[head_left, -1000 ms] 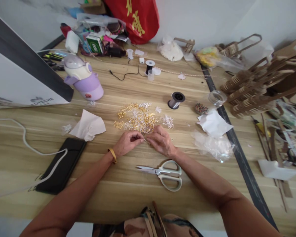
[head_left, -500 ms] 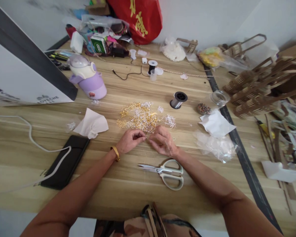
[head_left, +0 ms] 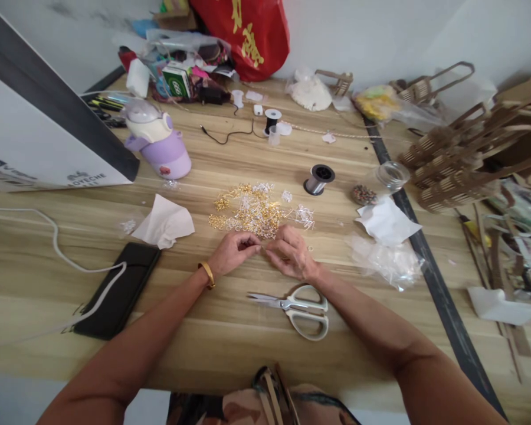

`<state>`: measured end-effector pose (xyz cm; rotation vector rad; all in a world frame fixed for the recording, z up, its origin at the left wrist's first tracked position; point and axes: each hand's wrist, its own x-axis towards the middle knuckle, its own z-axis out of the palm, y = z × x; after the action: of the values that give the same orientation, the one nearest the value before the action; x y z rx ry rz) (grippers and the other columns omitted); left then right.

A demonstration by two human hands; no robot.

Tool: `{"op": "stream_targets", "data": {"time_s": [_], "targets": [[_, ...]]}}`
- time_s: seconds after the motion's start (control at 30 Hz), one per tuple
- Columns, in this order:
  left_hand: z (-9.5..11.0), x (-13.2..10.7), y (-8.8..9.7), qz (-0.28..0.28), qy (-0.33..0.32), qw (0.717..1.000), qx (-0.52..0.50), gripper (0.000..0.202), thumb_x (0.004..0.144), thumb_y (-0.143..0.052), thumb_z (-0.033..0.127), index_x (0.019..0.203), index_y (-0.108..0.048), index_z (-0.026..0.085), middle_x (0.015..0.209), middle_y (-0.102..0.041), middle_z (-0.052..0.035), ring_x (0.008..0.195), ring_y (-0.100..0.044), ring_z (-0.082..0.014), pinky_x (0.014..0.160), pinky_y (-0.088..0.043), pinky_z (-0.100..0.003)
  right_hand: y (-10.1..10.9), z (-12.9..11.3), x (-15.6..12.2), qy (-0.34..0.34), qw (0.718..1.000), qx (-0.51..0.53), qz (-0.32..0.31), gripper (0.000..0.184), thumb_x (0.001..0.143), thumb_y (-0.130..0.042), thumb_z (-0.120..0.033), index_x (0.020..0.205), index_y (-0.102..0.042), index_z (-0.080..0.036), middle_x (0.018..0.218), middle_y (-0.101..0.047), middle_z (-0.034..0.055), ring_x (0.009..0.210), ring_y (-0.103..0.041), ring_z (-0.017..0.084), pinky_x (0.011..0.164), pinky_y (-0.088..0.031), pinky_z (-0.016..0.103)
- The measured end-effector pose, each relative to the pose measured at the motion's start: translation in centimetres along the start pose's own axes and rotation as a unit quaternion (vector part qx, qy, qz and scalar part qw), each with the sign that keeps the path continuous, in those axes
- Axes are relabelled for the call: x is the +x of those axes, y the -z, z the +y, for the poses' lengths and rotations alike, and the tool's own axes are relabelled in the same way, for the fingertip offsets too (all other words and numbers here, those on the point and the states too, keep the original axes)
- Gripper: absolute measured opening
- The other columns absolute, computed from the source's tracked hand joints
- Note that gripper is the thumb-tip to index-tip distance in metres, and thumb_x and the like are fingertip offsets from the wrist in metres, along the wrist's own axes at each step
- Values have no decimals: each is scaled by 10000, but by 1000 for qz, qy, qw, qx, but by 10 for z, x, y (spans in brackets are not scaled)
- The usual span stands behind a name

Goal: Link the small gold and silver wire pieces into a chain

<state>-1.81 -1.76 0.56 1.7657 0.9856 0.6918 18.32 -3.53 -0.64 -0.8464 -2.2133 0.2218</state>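
Observation:
My left hand (head_left: 233,252), with a gold bangle (head_left: 207,275) at the wrist, is closed in a pinch at the near edge of a pile of small gold and silver jewelry findings (head_left: 259,212). Facing it, my right hand (head_left: 289,252) pinches too, its fingertips almost meeting the left ones. Whatever sits between the fingertips is too small to name. Scissors (head_left: 287,303) with pale handles lie on the wooden table just below my hands, blades toward the left. A spool of silvery wire (head_left: 319,179) stands beyond the right hand.
A black wallet (head_left: 119,289) under a white cable and a crumpled tissue (head_left: 163,221) lie left. A purple bottle (head_left: 161,144) stands behind them. To the right are a clear jar (head_left: 392,176), white paper (head_left: 387,221), plastic bags (head_left: 393,260) and small woven baskets (head_left: 451,171).
Both hands keep nearly the same pinched pose over the same spot. The view has shifted very slightly; nothing else has visibly moved.

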Motion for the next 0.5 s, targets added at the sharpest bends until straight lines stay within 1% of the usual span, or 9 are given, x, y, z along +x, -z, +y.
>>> {"op": "stream_targets", "data": {"time_s": [0.2, 0.5], "targets": [[1, 0, 0, 2, -2, 1000, 3, 148, 806, -616, 264, 756, -658, 131, 696, -647, -19, 639, -548, -114, 594, -421, -221, 0, 0, 1, 14, 1000, 2, 10, 25, 865, -567, -207, 885, -581, -200, 774, -541, 41, 747, -486, 190, 641, -429, 357], [-1, 0, -1, 6, 2, 1000, 0, 146, 796, -623, 268, 750, -665, 135, 704, -661, -22, 638, -553, -115, 598, -417, -224, -1, 0, 0, 20, 1000, 9, 18, 53, 855, -586, -190, 908, -592, -193, 789, -544, 37, 757, -485, 185, 652, -428, 351]]}}
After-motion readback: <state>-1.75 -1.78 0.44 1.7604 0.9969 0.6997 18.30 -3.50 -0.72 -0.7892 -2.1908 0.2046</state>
